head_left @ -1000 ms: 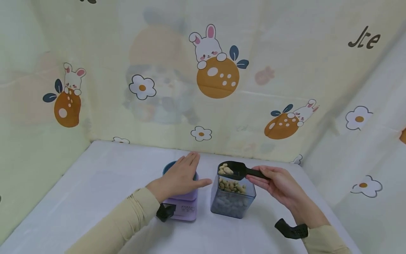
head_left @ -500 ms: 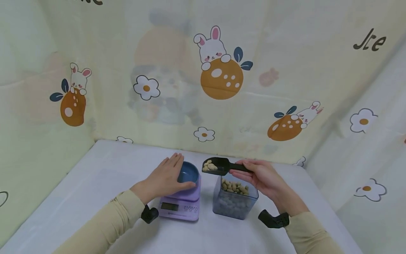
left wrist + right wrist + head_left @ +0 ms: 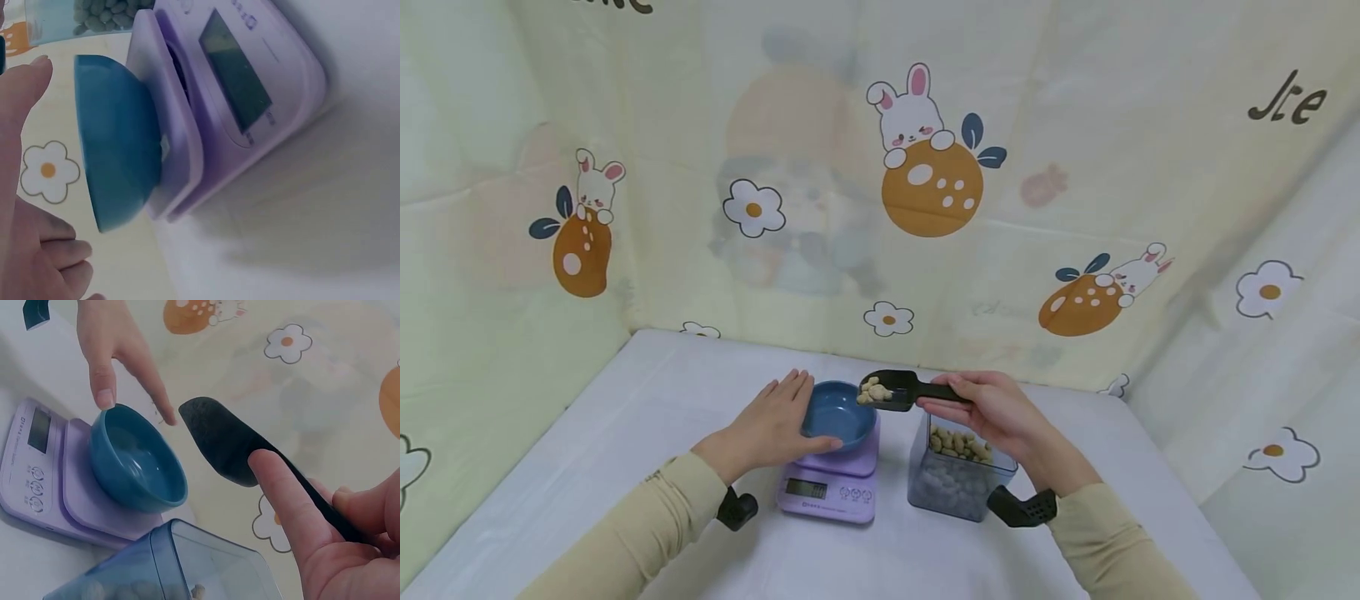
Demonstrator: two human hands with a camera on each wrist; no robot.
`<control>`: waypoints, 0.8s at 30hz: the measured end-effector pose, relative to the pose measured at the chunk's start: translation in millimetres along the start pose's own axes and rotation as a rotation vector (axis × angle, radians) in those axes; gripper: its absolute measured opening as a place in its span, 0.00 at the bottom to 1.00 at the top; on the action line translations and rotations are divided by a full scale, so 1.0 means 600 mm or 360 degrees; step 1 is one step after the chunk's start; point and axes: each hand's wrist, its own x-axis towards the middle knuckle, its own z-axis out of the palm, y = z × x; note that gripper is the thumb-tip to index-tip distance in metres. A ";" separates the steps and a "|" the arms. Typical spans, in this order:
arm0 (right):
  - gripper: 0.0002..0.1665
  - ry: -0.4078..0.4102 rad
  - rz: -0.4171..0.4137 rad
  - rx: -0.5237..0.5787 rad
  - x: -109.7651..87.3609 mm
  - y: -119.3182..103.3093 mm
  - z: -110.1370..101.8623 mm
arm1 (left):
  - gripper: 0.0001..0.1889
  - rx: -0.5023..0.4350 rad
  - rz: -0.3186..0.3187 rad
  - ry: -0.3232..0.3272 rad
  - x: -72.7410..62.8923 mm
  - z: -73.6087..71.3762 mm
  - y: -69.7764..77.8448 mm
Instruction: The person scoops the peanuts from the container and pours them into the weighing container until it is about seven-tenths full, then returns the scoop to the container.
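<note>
A blue bowl (image 3: 842, 417) sits on the platform of a purple kitchen scale (image 3: 827, 493). My left hand (image 3: 763, 429) is at the bowl's left side with straight fingers; its thumb lies over the near rim, but I cannot tell whether it touches. In the right wrist view the left hand (image 3: 119, 347) appears above the bowl (image 3: 140, 459). My right hand (image 3: 992, 417) grips the handle of a black scoop (image 3: 904, 390). Several peanuts (image 3: 874, 391) lie in the scoop, whose tip is over the bowl's right rim.
A clear bluish square container (image 3: 951, 492) holding many peanuts (image 3: 958, 444) stands right of the scale, below the right hand. A white cloth covers the table (image 3: 647, 400). Behind hangs a printed curtain (image 3: 820, 275).
My right hand has carried the loaded scoop leftward from above the container to the bowl's rim. My left hand has shifted left, uncovering more of the bowl and the scale's display.
</note>
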 end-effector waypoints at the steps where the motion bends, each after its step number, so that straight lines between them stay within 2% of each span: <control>1: 0.26 -0.0011 0.0004 0.0005 0.002 0.000 0.003 | 0.57 -0.0001 -0.0005 -0.0005 -0.001 0.000 -0.002; 6: 0.27 -0.0056 0.0041 0.0039 0.010 -0.003 0.014 | 0.57 -0.0004 -0.0017 -0.0020 -0.006 0.003 -0.012; 14: 0.25 -0.0137 0.0076 -0.0019 0.019 -0.004 0.030 | 0.57 -0.0029 -0.0026 -0.0040 -0.005 0.009 -0.022; 24: 0.24 -0.0136 0.0064 -0.0179 0.028 -0.004 0.053 | 0.55 -0.0036 -0.0053 -0.0032 -0.002 0.014 -0.022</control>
